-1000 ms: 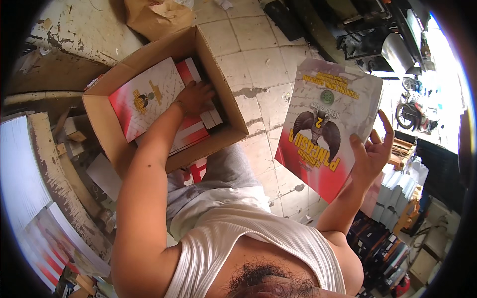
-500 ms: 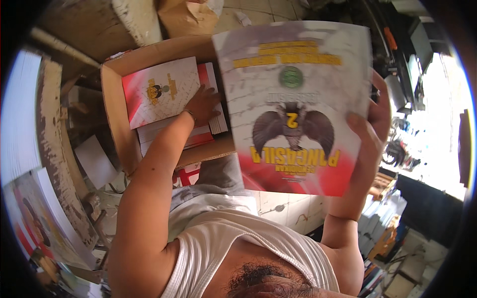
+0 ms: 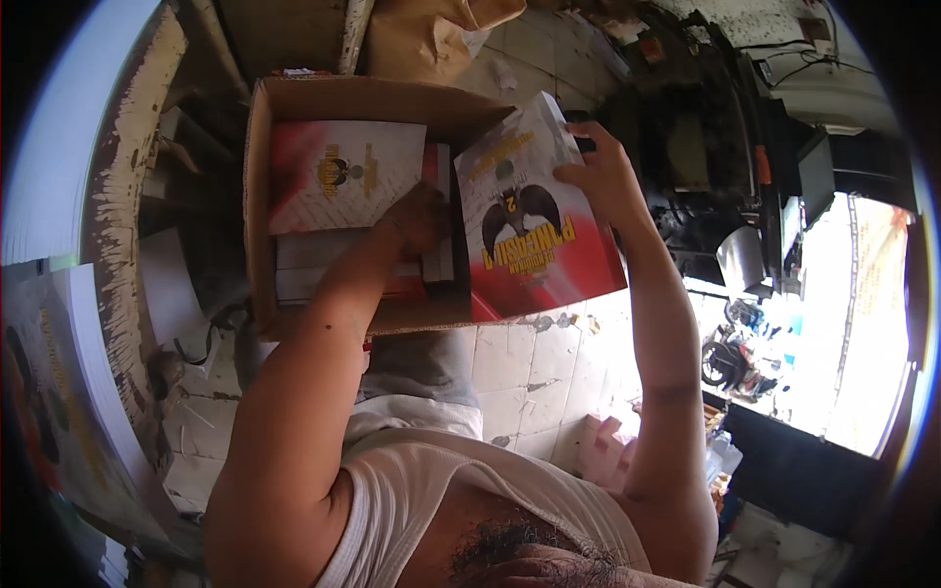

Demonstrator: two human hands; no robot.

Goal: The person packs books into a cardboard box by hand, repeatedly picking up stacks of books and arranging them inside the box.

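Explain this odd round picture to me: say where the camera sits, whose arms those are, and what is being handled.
The camera is worn on a person's head and looks down, so you see their own chest and both bare arms from above. The wide lens bends straight edges near the rim. There is no machine, only two hands. The left hand reaches into an open cardboard box and rests on the stacked books inside; the top book in the box has a white and red cover. The right hand holds another book with a red and white cover showing a winged emblem, at the box's right edge. Beneath is a worn tiled floor.
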